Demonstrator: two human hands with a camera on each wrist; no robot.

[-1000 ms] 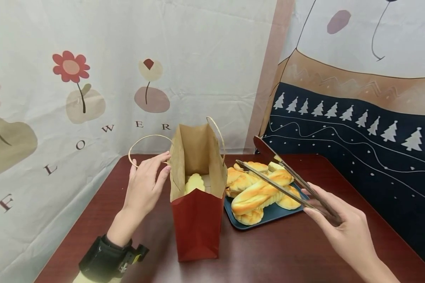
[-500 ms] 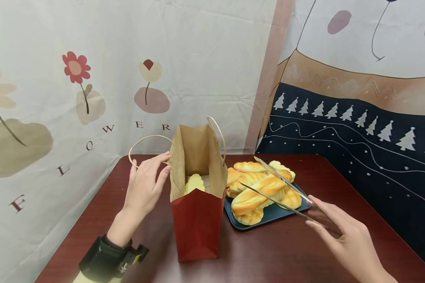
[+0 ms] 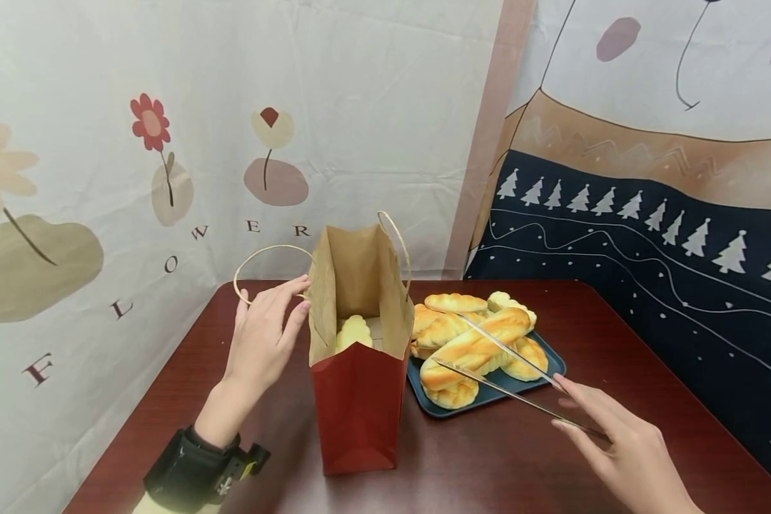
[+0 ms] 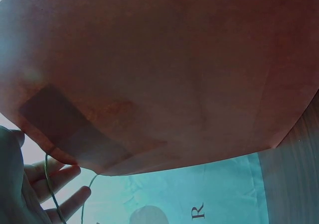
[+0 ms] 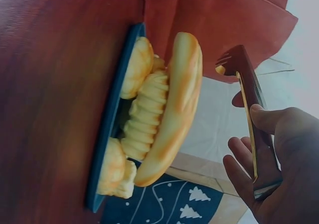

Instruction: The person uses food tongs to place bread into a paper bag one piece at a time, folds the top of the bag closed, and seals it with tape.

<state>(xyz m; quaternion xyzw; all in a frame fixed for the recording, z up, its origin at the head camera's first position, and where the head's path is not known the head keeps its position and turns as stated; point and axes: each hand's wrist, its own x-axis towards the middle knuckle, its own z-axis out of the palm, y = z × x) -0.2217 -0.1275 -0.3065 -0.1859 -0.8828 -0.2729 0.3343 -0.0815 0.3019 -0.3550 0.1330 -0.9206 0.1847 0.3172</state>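
Note:
My left hand (image 3: 263, 332) touches the left rim of a standing red paper bag (image 3: 358, 410), fingers fairly straight. The bag's cord handle (image 4: 47, 179) runs by those fingers in the left wrist view. Inside the open-topped bag shows a pale yellow scalloped piece (image 3: 355, 333). My right hand (image 3: 623, 446) holds metal tongs (image 5: 260, 149) between thumb and fingers. Their arms are spread, and overlap a long bread loaf (image 3: 514, 325) in the head view. In the right wrist view the tongs stand apart from that loaf, which lies atop other breads.
The dark blue tray (image 3: 557, 363) carries several breads, among them a small roll (image 3: 456, 303) at the back. It sits right beside the bag on the reddish-brown table (image 3: 475, 471). Printed cloth (image 3: 385, 107) hangs behind the table and on the right.
My right hand has lowered and turned the tongs, bringing their tips down and toward the near side over the long loaf. The left hand and bag have stayed in place.

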